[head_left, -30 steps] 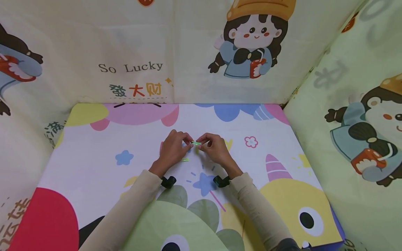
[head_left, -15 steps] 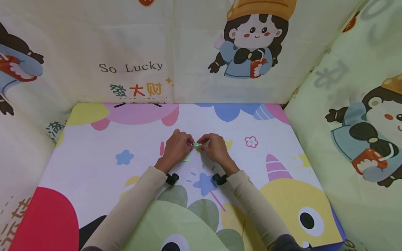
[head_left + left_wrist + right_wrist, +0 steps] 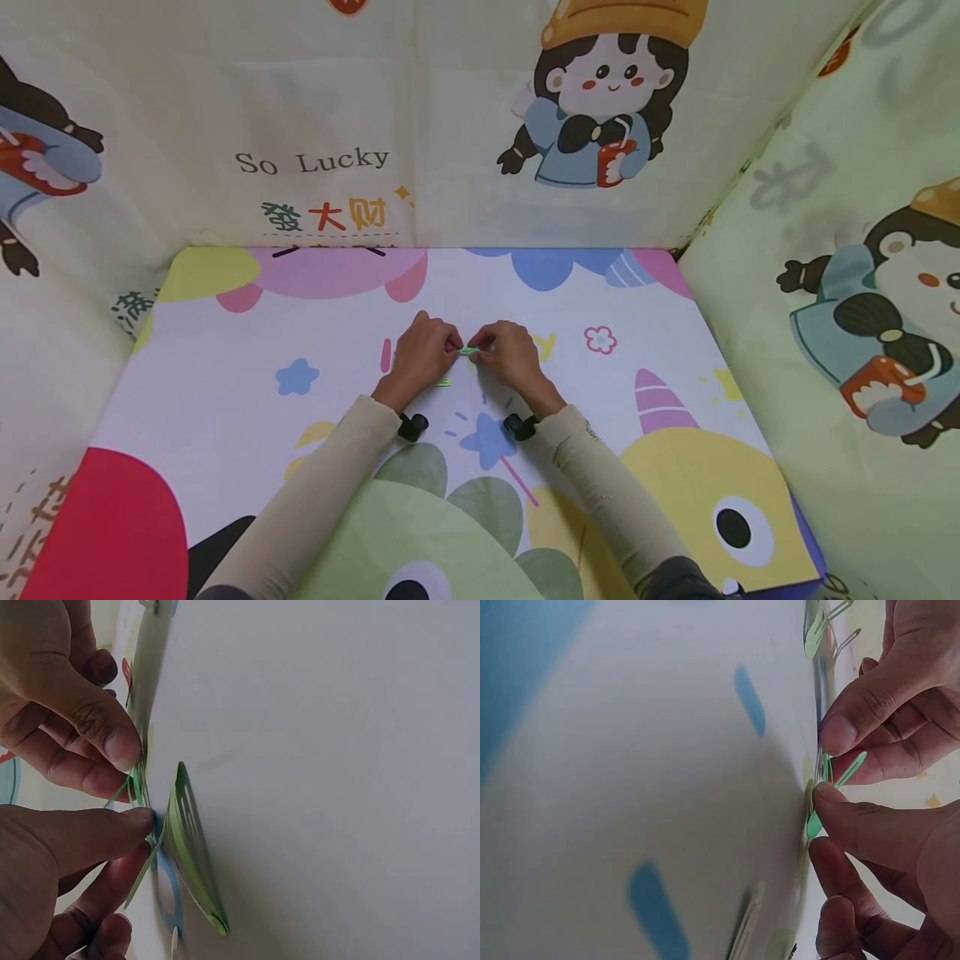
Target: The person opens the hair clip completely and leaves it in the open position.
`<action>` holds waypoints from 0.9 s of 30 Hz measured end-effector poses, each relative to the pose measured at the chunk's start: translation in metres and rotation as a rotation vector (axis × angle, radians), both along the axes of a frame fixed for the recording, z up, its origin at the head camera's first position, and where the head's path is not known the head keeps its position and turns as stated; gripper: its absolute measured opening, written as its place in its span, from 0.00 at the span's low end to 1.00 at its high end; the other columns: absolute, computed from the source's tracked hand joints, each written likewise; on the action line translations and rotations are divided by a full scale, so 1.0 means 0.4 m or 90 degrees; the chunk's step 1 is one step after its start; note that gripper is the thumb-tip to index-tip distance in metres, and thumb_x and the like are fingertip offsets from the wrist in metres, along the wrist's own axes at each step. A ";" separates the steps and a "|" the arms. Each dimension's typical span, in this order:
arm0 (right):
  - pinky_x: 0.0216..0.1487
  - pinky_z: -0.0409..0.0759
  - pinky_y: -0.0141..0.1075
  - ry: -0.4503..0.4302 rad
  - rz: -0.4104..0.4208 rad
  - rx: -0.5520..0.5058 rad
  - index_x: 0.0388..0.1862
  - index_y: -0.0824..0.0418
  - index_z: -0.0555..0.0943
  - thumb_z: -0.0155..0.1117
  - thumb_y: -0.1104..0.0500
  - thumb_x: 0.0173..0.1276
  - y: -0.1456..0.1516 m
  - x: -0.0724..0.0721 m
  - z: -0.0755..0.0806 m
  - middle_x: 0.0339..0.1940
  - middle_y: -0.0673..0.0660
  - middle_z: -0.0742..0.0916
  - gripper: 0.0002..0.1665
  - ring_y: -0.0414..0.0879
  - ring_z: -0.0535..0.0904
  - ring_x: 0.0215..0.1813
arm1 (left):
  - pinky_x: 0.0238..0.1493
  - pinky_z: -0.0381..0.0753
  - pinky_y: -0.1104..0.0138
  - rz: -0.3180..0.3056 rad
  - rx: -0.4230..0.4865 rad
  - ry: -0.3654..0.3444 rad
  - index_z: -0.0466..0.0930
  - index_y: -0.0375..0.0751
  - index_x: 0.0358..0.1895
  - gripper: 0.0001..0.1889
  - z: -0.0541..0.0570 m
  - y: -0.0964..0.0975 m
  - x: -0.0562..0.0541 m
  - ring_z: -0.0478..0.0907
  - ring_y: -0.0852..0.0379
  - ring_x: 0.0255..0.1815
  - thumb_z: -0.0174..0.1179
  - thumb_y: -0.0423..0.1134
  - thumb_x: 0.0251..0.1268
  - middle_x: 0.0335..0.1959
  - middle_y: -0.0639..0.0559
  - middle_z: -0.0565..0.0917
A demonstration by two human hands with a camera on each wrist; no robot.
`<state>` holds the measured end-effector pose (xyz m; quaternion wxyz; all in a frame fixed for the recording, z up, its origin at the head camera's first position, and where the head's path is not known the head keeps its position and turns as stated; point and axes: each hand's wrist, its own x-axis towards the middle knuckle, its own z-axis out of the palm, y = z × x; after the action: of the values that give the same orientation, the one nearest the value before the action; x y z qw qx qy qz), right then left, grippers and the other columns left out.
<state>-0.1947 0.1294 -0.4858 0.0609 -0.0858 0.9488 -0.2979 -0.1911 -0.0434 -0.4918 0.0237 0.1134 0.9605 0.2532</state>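
Note:
In the head view, my left hand and right hand meet over the middle of the table. Thumbs and fingertips of both pinch a small green snap hair clip from its two sides. The right wrist view shows this clip between the right thumb and fingers, with a slim looped arm standing out from it. Parts of it are hidden by the fingertips. A second green hair clip lies on the table close to the left hand, also visible in the head view.
The table has a cartoon-printed cover. A thin pale clip-like piece lies on it in the right wrist view. Printed cloth walls stand behind and at both sides. Dark wrist cameras sit under both wrists.
Compared with one second ago, the left hand has shifted slightly right and its fingers have closed in nearer the clip. The held clip is a little lower in the head view.

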 end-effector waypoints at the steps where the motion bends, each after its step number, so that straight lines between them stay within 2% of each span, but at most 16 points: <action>1: 0.50 0.81 0.44 0.003 0.002 0.002 0.41 0.55 0.93 0.79 0.62 0.65 0.000 0.000 -0.002 0.37 0.52 0.91 0.07 0.49 0.84 0.46 | 0.42 0.77 0.63 0.000 0.000 0.000 0.94 0.45 0.45 0.08 0.000 -0.001 0.001 0.73 0.52 0.44 0.75 0.38 0.64 0.36 0.50 0.88; 9: 0.50 0.83 0.45 0.011 -0.013 -0.019 0.42 0.53 0.93 0.80 0.61 0.65 0.016 0.005 0.000 0.36 0.51 0.93 0.08 0.50 0.87 0.48 | 0.40 0.76 0.63 -0.002 0.022 0.013 0.93 0.45 0.46 0.09 0.013 -0.010 0.010 0.72 0.52 0.44 0.75 0.37 0.64 0.35 0.50 0.87; 13: 0.44 0.81 0.42 0.013 -0.024 -0.047 0.42 0.53 0.93 0.79 0.61 0.66 0.032 0.013 0.002 0.34 0.51 0.92 0.06 0.49 0.85 0.43 | 0.41 0.77 0.62 0.002 0.037 0.020 0.92 0.47 0.49 0.12 0.021 -0.014 0.022 0.72 0.51 0.45 0.76 0.37 0.63 0.38 0.50 0.87; 19: 0.48 0.82 0.44 0.001 -0.036 -0.087 0.43 0.54 0.93 0.79 0.60 0.66 0.065 0.031 0.010 0.35 0.52 0.91 0.07 0.50 0.86 0.43 | 0.41 0.81 0.60 -0.007 0.060 0.040 0.91 0.48 0.49 0.13 0.028 0.006 0.048 0.72 0.51 0.47 0.77 0.38 0.63 0.39 0.51 0.87; 24: 0.34 0.75 0.38 -0.005 -0.047 -0.091 0.44 0.54 0.93 0.79 0.60 0.67 0.111 0.049 0.011 0.35 0.53 0.91 0.07 0.47 0.79 0.31 | 0.42 0.82 0.60 -0.032 0.076 0.047 0.91 0.49 0.48 0.12 0.030 0.043 0.080 0.74 0.51 0.47 0.78 0.39 0.62 0.38 0.52 0.88; 27: 0.32 0.73 0.36 -0.003 -0.053 -0.088 0.43 0.54 0.93 0.79 0.60 0.67 0.136 0.060 0.013 0.36 0.53 0.91 0.07 0.45 0.78 0.29 | 0.42 0.82 0.61 -0.047 0.083 0.039 0.92 0.50 0.47 0.11 0.027 0.066 0.100 0.74 0.52 0.47 0.78 0.39 0.62 0.37 0.53 0.88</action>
<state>-0.1707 0.1839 -0.4807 0.0444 -0.0492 0.9286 -0.3651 -0.1513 -0.0169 -0.4809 -0.0037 0.1575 0.9374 0.3107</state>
